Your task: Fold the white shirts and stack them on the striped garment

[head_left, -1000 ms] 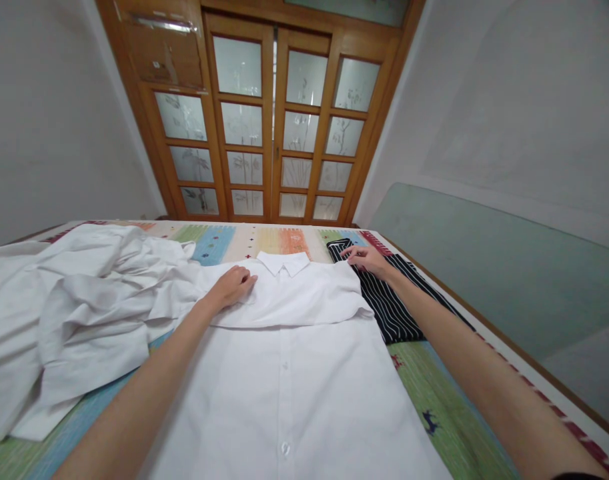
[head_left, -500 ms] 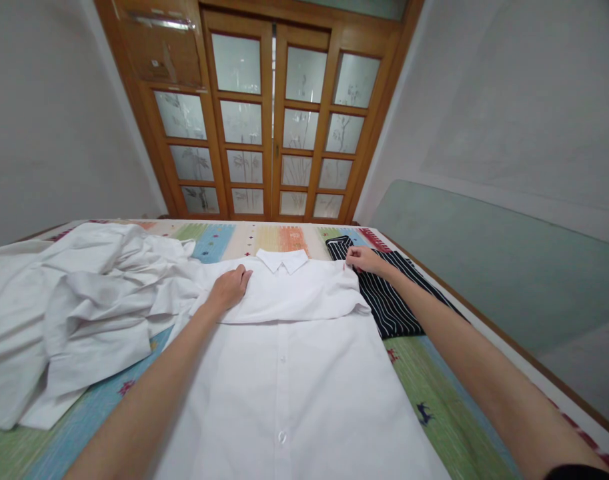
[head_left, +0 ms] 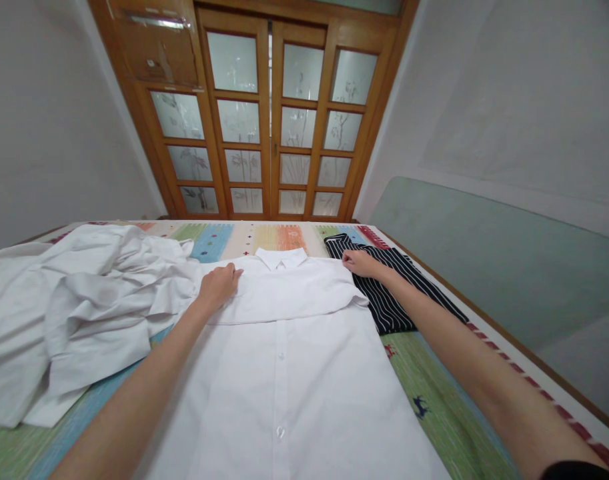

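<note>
A white button-up shirt lies front up before me, its collar at the far end and its button strip running toward me. Folded across the chest below the collar is a sleeve. My left hand rests on the shirt's left shoulder side, fingers closed on the cloth. At the opposite shoulder edge, my right hand pinches the fabric. Under and beside that hand is a folded black garment with white stripes.
A crumpled heap of white clothes lies on the left, touching the shirt. Everything sits on a colourful patterned bed cover. A pale green board stands along the right side. Wooden doors with glass panes are beyond the bed.
My left hand has shifted slightly left along the shirt's shoulder, and the sleeve fold looks drawn out that way. My right hand has moved only slightly and keeps pinching the right shoulder edge.
</note>
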The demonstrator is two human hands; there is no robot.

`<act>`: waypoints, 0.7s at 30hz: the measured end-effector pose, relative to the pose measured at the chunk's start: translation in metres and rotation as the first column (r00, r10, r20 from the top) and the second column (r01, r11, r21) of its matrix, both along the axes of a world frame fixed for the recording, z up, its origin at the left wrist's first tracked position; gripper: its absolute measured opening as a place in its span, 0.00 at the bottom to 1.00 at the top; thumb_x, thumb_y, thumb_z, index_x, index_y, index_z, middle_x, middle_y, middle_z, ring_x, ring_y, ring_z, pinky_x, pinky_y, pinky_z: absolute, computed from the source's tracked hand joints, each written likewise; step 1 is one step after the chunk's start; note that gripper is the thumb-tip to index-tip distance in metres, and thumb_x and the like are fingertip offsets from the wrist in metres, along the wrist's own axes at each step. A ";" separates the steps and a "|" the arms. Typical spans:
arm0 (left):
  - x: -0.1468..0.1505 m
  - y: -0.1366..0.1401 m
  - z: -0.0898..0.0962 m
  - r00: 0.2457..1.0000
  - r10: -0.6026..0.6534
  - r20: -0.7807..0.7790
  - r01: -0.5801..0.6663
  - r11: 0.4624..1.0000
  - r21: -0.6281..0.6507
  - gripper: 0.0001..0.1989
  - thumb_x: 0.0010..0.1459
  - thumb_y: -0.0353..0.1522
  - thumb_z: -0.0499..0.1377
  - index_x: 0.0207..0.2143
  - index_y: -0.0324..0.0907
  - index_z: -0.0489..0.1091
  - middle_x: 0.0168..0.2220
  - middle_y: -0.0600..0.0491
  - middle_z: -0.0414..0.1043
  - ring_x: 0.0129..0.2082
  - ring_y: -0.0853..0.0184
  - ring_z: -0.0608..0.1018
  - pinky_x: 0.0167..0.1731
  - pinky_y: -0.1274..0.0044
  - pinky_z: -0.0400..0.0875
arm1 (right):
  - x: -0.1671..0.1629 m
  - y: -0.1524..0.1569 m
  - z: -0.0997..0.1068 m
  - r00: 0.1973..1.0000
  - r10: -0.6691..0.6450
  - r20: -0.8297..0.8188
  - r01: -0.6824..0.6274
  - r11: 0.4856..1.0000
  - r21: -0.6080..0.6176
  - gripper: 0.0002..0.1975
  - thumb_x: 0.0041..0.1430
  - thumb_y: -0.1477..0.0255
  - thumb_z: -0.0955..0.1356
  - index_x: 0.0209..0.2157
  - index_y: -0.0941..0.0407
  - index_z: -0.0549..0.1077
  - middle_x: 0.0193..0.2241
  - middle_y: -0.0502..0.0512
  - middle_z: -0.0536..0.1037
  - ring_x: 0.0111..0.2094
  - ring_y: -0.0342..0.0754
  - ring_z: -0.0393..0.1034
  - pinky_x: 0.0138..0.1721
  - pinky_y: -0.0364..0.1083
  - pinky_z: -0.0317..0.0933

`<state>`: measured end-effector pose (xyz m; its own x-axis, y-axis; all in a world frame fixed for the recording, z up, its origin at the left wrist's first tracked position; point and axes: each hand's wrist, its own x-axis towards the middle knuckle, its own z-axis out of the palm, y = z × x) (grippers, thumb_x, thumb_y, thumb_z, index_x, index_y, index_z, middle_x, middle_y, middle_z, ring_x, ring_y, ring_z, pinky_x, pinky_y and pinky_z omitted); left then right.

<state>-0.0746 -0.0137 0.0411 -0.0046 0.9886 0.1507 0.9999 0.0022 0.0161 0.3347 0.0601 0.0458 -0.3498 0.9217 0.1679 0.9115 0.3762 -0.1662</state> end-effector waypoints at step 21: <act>0.008 -0.017 -0.006 0.994 -0.064 -0.090 0.079 0.983 0.165 0.18 0.64 0.35 0.46 0.45 0.34 0.70 0.46 0.35 0.73 0.51 0.48 0.72 0.47 0.63 0.66 | -0.024 -0.038 0.012 0.992 -0.077 0.098 0.062 0.988 0.143 0.17 0.59 0.74 0.64 0.50 0.58 0.71 0.49 0.64 0.71 0.49 0.55 0.66 0.49 0.50 0.60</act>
